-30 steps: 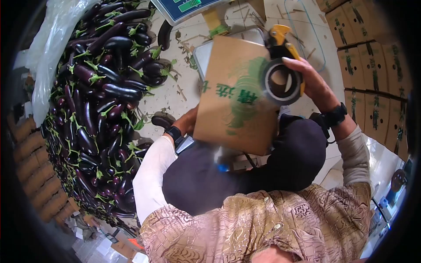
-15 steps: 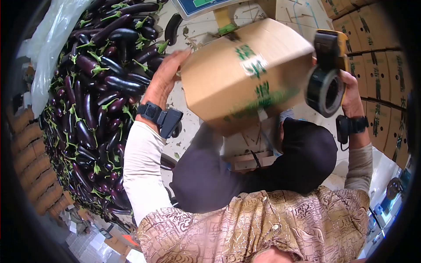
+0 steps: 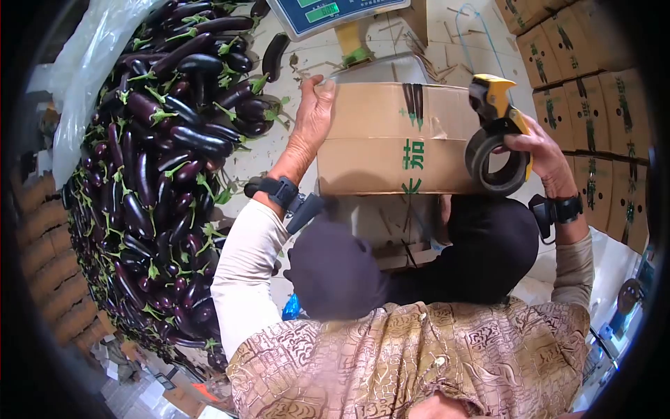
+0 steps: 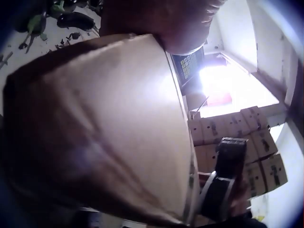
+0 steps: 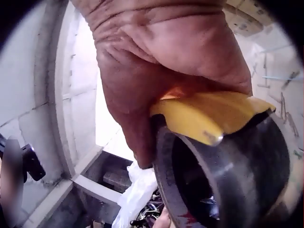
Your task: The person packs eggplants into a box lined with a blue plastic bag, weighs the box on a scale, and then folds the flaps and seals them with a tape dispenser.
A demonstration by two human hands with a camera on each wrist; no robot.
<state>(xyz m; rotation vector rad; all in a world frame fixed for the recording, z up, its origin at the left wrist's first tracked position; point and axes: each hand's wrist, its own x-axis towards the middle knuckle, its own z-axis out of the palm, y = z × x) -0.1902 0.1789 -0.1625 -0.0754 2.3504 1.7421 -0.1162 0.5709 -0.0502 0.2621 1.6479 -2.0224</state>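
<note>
A cardboard box [image 3: 370,157] with green characters is held above the person's knees, its side facing up. The left hand [image 3: 315,112] grips the box's left upper corner; in the left wrist view that hand [image 4: 161,21] lies over the edge of the box [image 4: 128,109]. The right hand [image 3: 544,153] holds a yellow and black tape dispenser [image 3: 497,105] with a dark tape roll at the box's right end. In the right wrist view the right hand [image 5: 171,61] wraps the yellow part of the dispenser [image 5: 209,114], with the wide roll below it.
Eggplants [image 3: 199,140] form a large pile on the left, with plastic sheeting [image 3: 87,77] beside it. A scale display [image 3: 324,14] stands at the top, near a metal platform [image 3: 384,70]. Stacked boxes [image 3: 593,112] line the right. Plant scraps lie on the floor.
The box has turned so a narrower side faces up, and it sits lower than half a second ago. The left hand has moved from its lower side to the upper left corner; the dispenser has shifted too.
</note>
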